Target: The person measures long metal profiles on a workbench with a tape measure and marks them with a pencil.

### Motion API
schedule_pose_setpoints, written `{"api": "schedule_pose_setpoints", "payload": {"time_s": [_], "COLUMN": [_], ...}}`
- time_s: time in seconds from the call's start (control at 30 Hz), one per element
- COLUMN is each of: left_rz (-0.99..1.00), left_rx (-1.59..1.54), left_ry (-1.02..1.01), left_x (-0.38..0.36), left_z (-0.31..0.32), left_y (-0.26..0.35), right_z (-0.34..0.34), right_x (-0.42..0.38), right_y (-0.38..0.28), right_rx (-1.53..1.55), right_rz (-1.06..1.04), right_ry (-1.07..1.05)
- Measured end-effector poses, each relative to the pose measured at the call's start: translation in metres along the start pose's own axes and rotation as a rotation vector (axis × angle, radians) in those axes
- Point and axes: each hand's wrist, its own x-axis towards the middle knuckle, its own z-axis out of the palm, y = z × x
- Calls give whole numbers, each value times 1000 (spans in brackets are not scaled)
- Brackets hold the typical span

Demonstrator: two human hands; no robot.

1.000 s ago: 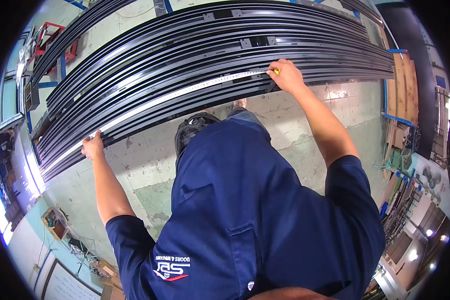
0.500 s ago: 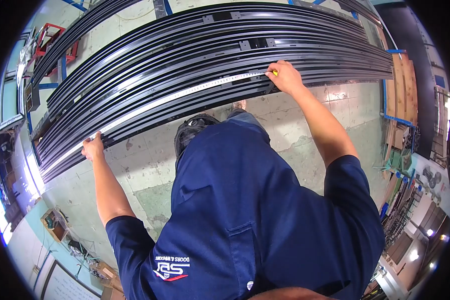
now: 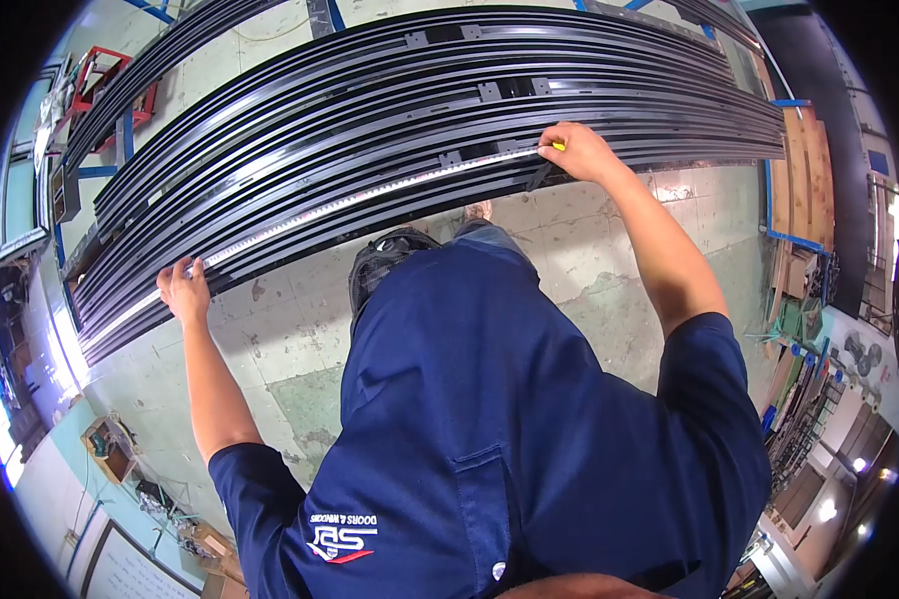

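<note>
A pale tape measure blade (image 3: 370, 188) is pulled out lengthwise over long black metal profiles (image 3: 300, 165). My left hand (image 3: 184, 291) is at the blade's left end, fingers bent over the profiles and fingertips on the tape. Its palm side is hidden. My right hand (image 3: 578, 153) grips the other end, closed around the tape measure's case, of which a yellow bit (image 3: 558, 146) shows. Just left of that hand, a dark bracket (image 3: 451, 160) sits beside the blade. More brackets (image 3: 512, 88) are fixed among the profiles farther up.
The profiles lie side by side on blue-framed supports, with a wooden block stack (image 3: 805, 180) at their right end. A red metal frame (image 3: 98, 80) stands at the upper left. Below the near edge shows a worn tiled floor (image 3: 305, 344), with a dark shoe (image 3: 390, 255) on it.
My right hand has moved slightly right with the tape measure, and the blade lies a little lower, leaving a bracket above it in sight. The fingers of my left hand have shifted slightly.
</note>
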Motion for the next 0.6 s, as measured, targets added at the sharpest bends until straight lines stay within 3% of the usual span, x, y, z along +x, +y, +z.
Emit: {"api": "schedule_pose_setpoints", "payload": {"time_s": [0.1,0.13,0.23,0.3,0.4,0.43,0.47,0.5,0.53,0.6], "left_rz": [383,402,393,243,289,320,257,154,244,325], "left_rx": [-164,-246,-366,-311,-347,-395,-379,-397,-363,-243], "left_ry": [26,-82,-250,-409,-343,-292,-370,-379,-294,-223], "left_x": [5,8,2,-2,0,1,-1,-4,-17,-19], "left_z": [-5,-9,-37,-52,-42,-37,-39,-36,-54,-56], "left_y": [-18,-24,-24,-23,-34,-47,-46,-51,-32,-30], "right_z": [-7,-7,-9,-12,-3,-2,1,7,5,14], "right_x": [-1,0,-3,-9,-10,-12,-6,-5,-5,-2], "right_y": [3,7,2,-6,-4,0,3,2,-4,-13], "right_rx": [120,189,247,254,249,209,176,195,69,113], "right_rz": [0,-29,69,87,39,-51,-184,-347,-317,-363], "right_ry": [-104,-144,-291,-331,-336,-357,-380,-269,-302,-182]}}
